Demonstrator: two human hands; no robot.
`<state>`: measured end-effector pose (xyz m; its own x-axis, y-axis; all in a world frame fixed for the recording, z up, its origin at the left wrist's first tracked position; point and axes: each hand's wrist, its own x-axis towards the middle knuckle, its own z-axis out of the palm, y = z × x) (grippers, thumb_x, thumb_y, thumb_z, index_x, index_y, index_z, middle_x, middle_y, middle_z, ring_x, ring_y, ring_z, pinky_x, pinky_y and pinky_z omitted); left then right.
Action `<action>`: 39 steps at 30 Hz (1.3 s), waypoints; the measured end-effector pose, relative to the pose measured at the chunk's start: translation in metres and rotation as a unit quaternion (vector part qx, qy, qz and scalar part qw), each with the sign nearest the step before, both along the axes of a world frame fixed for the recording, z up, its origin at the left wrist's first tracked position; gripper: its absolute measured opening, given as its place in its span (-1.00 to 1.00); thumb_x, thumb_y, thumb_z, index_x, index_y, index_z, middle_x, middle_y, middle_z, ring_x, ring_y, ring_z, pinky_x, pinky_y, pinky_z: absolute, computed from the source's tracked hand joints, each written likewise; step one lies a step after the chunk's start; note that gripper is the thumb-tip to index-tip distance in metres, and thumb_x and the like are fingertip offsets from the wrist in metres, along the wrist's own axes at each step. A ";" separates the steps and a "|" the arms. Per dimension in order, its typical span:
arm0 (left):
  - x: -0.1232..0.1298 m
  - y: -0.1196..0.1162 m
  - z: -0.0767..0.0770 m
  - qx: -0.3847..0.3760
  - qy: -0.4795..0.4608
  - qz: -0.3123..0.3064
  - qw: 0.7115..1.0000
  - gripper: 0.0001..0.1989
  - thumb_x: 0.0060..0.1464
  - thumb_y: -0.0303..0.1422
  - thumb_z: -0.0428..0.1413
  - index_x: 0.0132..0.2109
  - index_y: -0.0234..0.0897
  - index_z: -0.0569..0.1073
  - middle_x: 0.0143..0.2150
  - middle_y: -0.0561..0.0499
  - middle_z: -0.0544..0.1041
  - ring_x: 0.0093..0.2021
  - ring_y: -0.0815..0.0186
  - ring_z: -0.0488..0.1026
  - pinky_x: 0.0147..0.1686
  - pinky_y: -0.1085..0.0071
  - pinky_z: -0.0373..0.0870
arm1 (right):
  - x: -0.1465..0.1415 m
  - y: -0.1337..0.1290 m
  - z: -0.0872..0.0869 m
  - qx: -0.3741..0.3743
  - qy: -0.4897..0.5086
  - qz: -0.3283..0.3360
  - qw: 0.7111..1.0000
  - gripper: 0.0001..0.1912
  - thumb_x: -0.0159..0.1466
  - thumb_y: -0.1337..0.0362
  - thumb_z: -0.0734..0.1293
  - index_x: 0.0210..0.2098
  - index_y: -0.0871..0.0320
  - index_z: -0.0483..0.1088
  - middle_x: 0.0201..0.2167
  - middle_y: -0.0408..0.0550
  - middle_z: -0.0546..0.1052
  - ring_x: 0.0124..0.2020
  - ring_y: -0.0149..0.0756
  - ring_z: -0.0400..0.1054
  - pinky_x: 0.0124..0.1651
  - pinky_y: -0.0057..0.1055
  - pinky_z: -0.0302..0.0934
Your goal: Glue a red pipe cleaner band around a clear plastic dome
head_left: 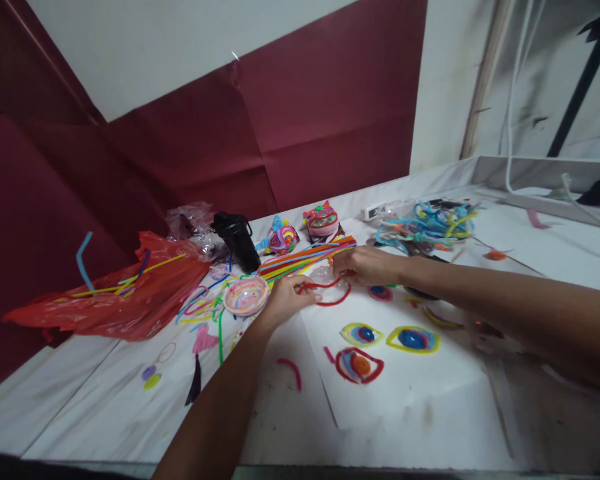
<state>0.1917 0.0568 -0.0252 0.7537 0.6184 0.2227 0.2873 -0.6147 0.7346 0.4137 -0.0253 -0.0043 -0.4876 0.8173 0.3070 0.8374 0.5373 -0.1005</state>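
Both my hands, left (291,299) and right (363,265), pinch a red pipe cleaner (334,304) above the marbled white desk (145,427); I read no labels.

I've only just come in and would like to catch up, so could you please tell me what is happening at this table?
A person's two hands, left and right, are holding a red fuzzy strand bent into a curve between them. Just below lie three finished-looking eye shapes, two edged in yellow and one in red, on a white sheet. A bundle of colorful straight strands lies behind the hands.
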 end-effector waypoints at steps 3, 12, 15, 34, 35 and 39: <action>0.002 0.000 -0.002 0.020 -0.010 0.005 1.000 -0.71 -0.15 -0.31 0.25 -0.22 -0.32 0.57 -0.45 0.04 0.51 -0.44 0.37 0.37 -0.44 0.50 0.24 | -0.001 0.001 -0.002 -0.004 0.004 0.008 1.000 -0.80 0.12 0.51 0.24 -0.35 0.19 0.46 -0.33 -0.01 0.52 -0.29 -0.30 0.37 -0.25 -0.43 0.16; 0.005 -0.005 -0.004 0.176 -0.055 -0.038 0.982 -0.86 0.08 -0.37 0.13 -0.29 -0.19 0.60 -0.27 -0.05 0.61 -0.23 0.26 0.50 -0.15 0.36 0.38 | 0.000 0.002 -0.005 -0.002 0.028 0.016 0.999 -0.81 0.14 0.49 0.24 -0.32 0.21 0.47 -0.33 0.01 0.52 -0.31 -0.29 0.37 -0.27 -0.42 0.16; 0.005 -0.004 -0.009 0.228 -0.029 -0.045 0.972 -0.82 0.11 -0.42 0.09 -0.25 -0.17 0.60 -0.24 -0.05 0.60 -0.22 0.28 0.49 -0.16 0.37 0.39 | 0.001 0.002 -0.006 0.000 0.032 0.022 0.999 -0.80 0.14 0.50 0.24 -0.33 0.20 0.47 -0.34 0.00 0.51 -0.32 -0.31 0.37 -0.27 -0.44 0.16; 0.010 -0.008 -0.013 0.334 0.060 -0.013 0.941 -0.79 0.21 -0.41 -0.02 -0.22 -0.20 0.53 -0.23 -0.01 0.56 -0.18 0.31 0.46 -0.14 0.43 0.34 | -0.015 -0.004 -0.012 0.008 0.026 -0.011 1.000 -0.83 0.15 0.44 0.26 -0.33 0.15 0.48 -0.31 -0.02 0.46 -0.30 -0.31 0.34 -0.32 -0.45 0.10; 0.011 -0.008 -0.014 0.332 0.055 -0.014 0.942 -0.79 0.20 -0.41 -0.01 -0.23 -0.21 0.53 -0.24 -0.01 0.55 -0.19 0.31 0.46 -0.15 0.43 0.34 | -0.016 -0.005 -0.012 0.007 0.021 -0.015 1.000 -0.83 0.15 0.43 0.25 -0.34 0.15 0.48 -0.32 -0.03 0.46 -0.31 -0.31 0.34 -0.33 -0.45 0.09; 0.011 -0.006 -0.015 0.315 0.033 -0.005 0.949 -0.83 0.17 -0.40 0.04 -0.27 -0.23 0.53 -0.23 -0.02 0.52 -0.19 0.30 0.44 -0.18 0.43 0.33 | -0.018 -0.007 -0.011 0.004 0.004 -0.029 1.000 -0.82 0.16 0.42 0.25 -0.34 0.14 0.48 -0.31 -0.03 0.46 -0.33 -0.32 0.32 -0.37 -0.45 0.05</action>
